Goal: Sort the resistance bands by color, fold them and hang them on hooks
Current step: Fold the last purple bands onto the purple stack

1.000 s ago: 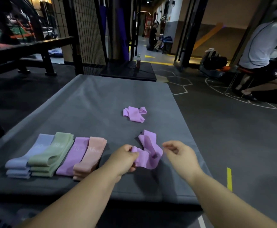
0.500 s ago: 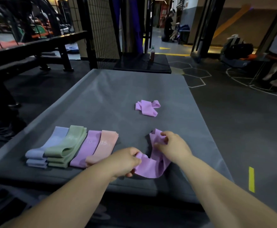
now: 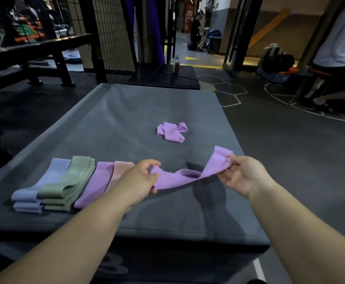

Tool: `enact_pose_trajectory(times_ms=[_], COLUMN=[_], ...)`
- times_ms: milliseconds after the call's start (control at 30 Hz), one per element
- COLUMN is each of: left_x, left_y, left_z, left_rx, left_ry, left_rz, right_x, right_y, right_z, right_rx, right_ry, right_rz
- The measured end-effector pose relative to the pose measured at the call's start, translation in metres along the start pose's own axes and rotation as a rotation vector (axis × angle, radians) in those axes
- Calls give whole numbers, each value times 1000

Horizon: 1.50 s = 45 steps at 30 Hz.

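Left hand (image 3: 140, 177) pinches one end of the purple band (image 3: 179, 179), right hand (image 3: 243, 175) grips the other, and it hangs twisted between them, just above the counter (image 3: 126, 119). Farther back lies a crumpled purple band (image 3: 172, 132). At the left sit the folded bands (image 3: 69, 181) in a row: blue, green, purple, pink.

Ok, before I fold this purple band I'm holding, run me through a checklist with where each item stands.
One end of the held band gripped by the left hand: ok.
Other end pinched by the right hand: ok.
Band flat between the hands: not ok, it twists near the middle.
A folded purple band on the mat to match it to: ok.
All bands folded: not ok, a crumpled band lies farther back.
Sight of the hooks: cannot tell.
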<state>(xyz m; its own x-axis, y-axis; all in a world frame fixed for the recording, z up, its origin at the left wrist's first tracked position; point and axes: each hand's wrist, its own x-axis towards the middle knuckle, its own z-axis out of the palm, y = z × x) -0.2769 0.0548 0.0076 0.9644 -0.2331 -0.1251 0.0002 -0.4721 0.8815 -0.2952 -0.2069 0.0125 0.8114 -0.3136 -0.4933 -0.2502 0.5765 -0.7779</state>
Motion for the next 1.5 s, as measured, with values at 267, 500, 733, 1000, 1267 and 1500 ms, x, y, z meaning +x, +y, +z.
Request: enact_pose_trajectory(times_ms=[267, 500, 733, 1000, 1267, 1500], left_x=[-7, -9, -8, -2, 3, 3], left_y=[4, -3, -8, -11, -10, -8], left_z=[4, 4, 12, 17, 13, 4], left_rx=[-10, 130, 280, 354, 411, 506], left_ry=[5, -18, -101, -143, -73, -31], left_rz=[-2, -10, -51, -85, -99, -93], right_x=[-15, -9, -2, 10, 12, 12], right_y=[-14, -9, -11, -11, 2, -4], right_z=[-24, -43, -58, -68, -65, -69], right_rx=[4, -139, -336, -1185, -1360, -1359], right_ry=[84, 195, 201, 422, 355, 323], right_rz=[-43, -37, 72, -287, -352, -306])
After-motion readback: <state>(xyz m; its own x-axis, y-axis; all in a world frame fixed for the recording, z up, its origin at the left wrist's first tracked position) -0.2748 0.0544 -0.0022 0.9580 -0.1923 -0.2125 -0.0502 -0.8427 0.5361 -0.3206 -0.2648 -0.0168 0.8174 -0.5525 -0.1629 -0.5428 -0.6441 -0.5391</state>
